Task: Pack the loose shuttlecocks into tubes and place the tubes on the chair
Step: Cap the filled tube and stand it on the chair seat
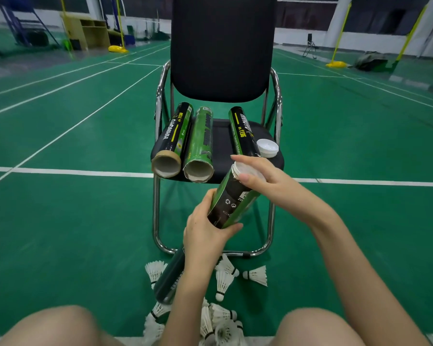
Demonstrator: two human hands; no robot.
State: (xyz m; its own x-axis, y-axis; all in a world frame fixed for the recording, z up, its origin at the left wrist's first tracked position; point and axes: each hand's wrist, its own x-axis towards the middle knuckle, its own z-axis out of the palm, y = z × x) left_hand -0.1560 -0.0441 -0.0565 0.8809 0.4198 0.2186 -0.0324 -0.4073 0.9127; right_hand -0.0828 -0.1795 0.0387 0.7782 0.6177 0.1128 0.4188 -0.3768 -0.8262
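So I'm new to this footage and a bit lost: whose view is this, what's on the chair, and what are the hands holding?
It is one picture from a camera worn on a person's head, looking down at their bare hands; no machine is involved. The left hand grips the lower part of a green-and-black cardboard tube, and the right hand holds its white plastic cap. On the black chair seat lie three more tubes, two open towards the camera, plus a loose white lid. White feather shuttlecocks and a dark tube lie on the green floor.
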